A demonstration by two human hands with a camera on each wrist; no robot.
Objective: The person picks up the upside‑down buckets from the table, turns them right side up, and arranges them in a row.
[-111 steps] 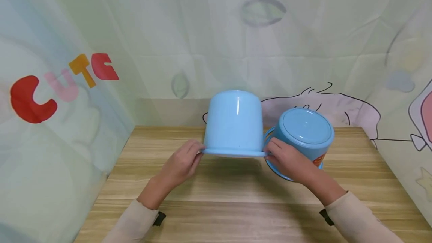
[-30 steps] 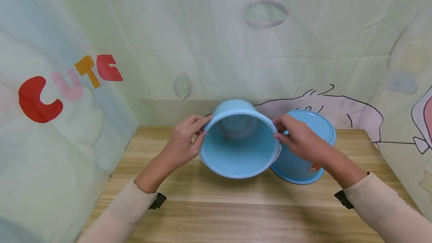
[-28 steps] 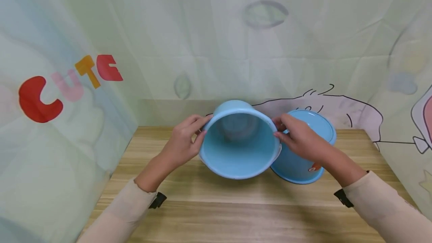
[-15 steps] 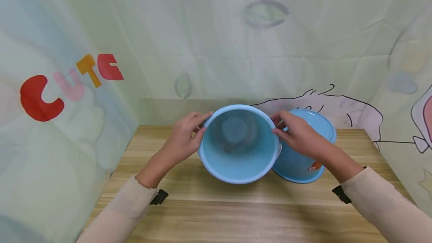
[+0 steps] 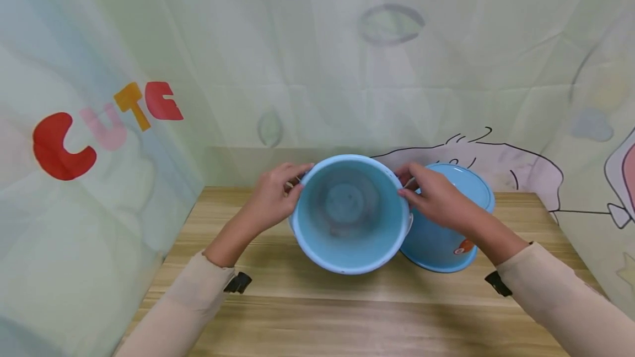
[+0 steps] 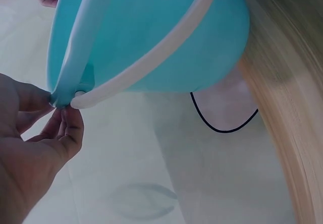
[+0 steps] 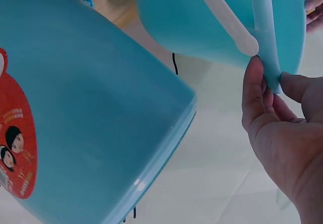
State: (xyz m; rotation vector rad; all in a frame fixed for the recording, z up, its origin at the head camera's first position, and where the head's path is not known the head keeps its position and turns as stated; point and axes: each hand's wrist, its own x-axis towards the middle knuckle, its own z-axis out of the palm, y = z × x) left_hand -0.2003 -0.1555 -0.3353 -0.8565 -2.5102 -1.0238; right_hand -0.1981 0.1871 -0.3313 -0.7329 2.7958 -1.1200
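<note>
A light blue plastic bucket is tilted with its mouth toward me, so its inside and round bottom show in the head view. My left hand pinches its rim on the left side. On the opposite side, my right hand pinches the rim between thumb and fingers. A pale handle hangs along the outside of the bucket in the left wrist view. Just right of it, a second, darker blue bucket stands upside down on the table, partly behind my right hand. It bears a red sticker.
The wood-grain table lies beneath both buckets. A pale printed curtain stands right behind the table and along both sides, with the word "CUTE" on the left.
The held bucket was upside down at first, its bottom up. Since then my hands have turned its mouth toward me and tipped it further upward. The second bucket stays upside down.
</note>
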